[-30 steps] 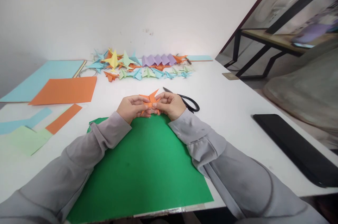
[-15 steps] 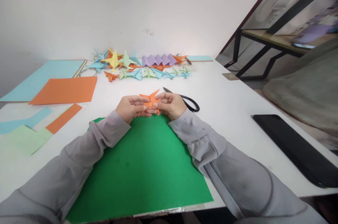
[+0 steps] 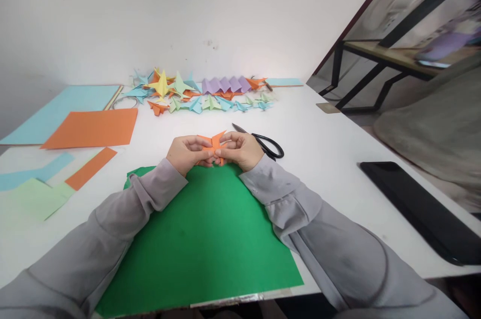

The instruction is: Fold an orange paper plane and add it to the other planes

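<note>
Between my two hands is a small folded orange paper figure [image 3: 215, 142] with pointed tips, held just above the far edge of a green sheet [image 3: 203, 239]. My left hand [image 3: 188, 151] is closed on its left side, thumb in front. The right side is pinched by my right hand [image 3: 242, 150], whose thumb presses near the figure's middle. Fingers cover much of the paper's lower part. Right beside my right hand lies a pair of black-handled scissors [image 3: 268, 144], partly hidden behind it.
Folded paper figures in several colours [image 3: 180, 89] line the wall, with a pleated purple strip [image 3: 226, 85] among them. At left lie a blue sheet [image 3: 75, 103], an orange sheet [image 3: 92, 128] and paper offcuts [image 3: 41, 196]. A long black object [image 3: 421, 209] rests at right.
Both thumbs have drawn closer together over the middle of the orange figure, and the figure has shifted slightly left and down. Everything else on the table stays put.
</note>
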`<control>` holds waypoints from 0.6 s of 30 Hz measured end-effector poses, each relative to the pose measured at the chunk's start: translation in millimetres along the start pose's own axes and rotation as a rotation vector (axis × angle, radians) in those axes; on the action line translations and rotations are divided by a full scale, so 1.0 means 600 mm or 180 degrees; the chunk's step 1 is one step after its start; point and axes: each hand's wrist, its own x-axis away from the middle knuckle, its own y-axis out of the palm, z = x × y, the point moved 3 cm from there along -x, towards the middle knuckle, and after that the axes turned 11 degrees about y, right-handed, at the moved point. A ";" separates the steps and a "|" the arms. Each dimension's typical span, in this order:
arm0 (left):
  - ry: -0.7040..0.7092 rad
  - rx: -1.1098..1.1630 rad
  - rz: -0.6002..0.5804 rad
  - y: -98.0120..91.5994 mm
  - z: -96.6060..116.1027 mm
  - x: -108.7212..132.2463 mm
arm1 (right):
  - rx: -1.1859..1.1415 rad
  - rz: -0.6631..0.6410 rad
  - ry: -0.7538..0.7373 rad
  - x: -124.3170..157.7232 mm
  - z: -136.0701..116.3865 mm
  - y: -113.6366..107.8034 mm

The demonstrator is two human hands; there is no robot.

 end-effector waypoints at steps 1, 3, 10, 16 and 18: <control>-0.0021 -0.0039 0.0012 0.001 0.001 0.000 | 0.0032 0.0000 -0.0005 -0.001 0.002 0.000; -0.0069 -0.0094 0.0023 0.003 0.003 0.001 | 0.0098 -0.0001 -0.0053 -0.003 0.004 0.000; -0.0160 -0.0108 -0.0085 0.005 0.005 0.003 | 0.0081 -0.0163 -0.0123 -0.003 0.006 0.003; -0.0021 -0.0120 0.0075 0.005 0.004 0.003 | -0.0057 -0.0331 -0.0248 -0.002 0.003 0.006; 0.0024 -0.0141 0.0113 0.005 0.004 0.003 | -0.0071 -0.0390 -0.0282 0.000 0.001 0.007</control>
